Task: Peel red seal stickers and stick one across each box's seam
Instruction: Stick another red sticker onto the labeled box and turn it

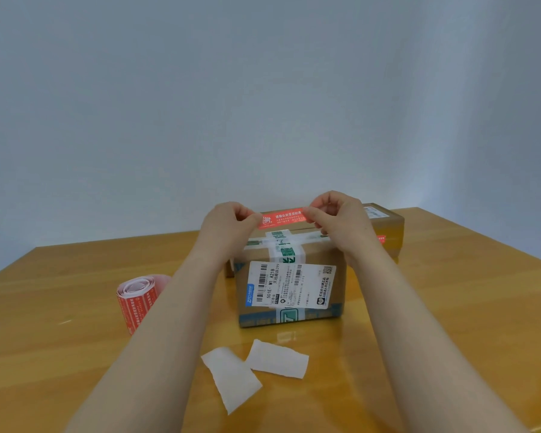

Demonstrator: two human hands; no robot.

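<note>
Wooden table: left hand, right hand pinch red sticker ends above box; slack risks creasing.

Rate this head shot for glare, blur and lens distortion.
Head view: light is soft and even, with a brighter bluish patch on the wall at right. The glossy table shows pale glare in front of the box. The wide-angle lens bends the table's far edge. The small print on the shipping label and the fine text on the red sticker are too soft to read.
</note>
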